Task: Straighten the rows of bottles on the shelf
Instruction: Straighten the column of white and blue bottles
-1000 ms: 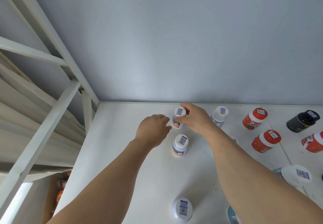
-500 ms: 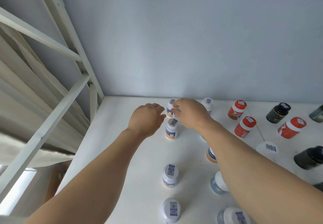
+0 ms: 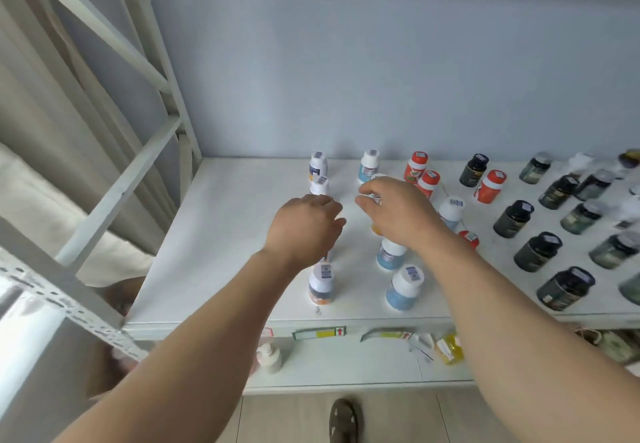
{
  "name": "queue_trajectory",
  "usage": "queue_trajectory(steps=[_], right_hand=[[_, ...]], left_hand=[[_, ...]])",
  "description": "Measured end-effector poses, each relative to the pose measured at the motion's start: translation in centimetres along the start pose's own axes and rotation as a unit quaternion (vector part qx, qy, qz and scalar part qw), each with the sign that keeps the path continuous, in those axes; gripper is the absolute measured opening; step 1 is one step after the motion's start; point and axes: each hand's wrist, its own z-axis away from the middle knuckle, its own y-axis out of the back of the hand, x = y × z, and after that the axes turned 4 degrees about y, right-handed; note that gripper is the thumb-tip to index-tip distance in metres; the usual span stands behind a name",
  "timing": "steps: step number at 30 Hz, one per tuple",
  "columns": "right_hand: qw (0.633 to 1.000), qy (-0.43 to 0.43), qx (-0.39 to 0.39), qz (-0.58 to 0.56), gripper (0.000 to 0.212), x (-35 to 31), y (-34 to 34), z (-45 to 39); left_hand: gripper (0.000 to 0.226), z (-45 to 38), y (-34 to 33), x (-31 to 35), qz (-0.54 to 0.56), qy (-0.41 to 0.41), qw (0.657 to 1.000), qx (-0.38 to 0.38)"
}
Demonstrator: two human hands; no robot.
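Note:
Small bottles stand in loose columns on the white shelf board (image 3: 225, 235). The left column has white-capped bottles (image 3: 318, 165) with orange bands, front one (image 3: 322, 283). My left hand (image 3: 304, 228) hovers palm down over a bottle in this column, which it almost hides; its fingertips are out of sight. My right hand (image 3: 394, 210) pinches the cap of a white-capped bottle (image 3: 373, 197) in the second column. In front of it stand blue-labelled bottles (image 3: 391, 252). Red-capped bottles (image 3: 428, 183) and dark jars (image 3: 538, 250) fill the right.
A white metal upright and braces (image 3: 162, 79) close the shelf's left side. The grey-blue back wall (image 3: 381, 79) lies just behind the rear bottles. Price labels (image 3: 318, 333) hang on the front edge. A lower shelf holds a pale bottle (image 3: 270, 359) and a yellow item (image 3: 450, 349).
The view has pulled back and tipped down, showing the front edge. My right hand left the rear left bottle and came to the second column. My left hand drew nearer along the left column.

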Motion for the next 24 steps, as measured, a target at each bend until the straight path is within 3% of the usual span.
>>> queue_trajectory(steps=[4,10,14,18,24], right_hand=[[0.995,-0.045,0.035,-0.079,0.030,0.7,1.0,5.3],[0.978,-0.104,0.103,-0.146,0.029,5.6,0.0,14.1],[0.984,-0.123,0.043,-0.121,0.035,9.6,-3.8,17.8],[0.995,-0.063,-0.038,-0.067,0.050,12.0,-7.0,18.1],[0.999,-0.005,-0.034,0.007,0.061,13.8,-11.6,16.6]], left_hand=[[0.036,3.7,0.4,3.0,0.044,0.000,0.999,-0.006],[0.032,10.1,-0.6,7.9,0.093,0.037,0.995,-0.028],[0.035,13.4,-3.9,9.8,0.091,0.077,0.987,-0.112],[0.053,14.4,-6.2,11.2,0.063,0.110,0.978,-0.167],[0.063,14.3,-9.5,10.9,0.046,0.140,0.971,-0.188]])
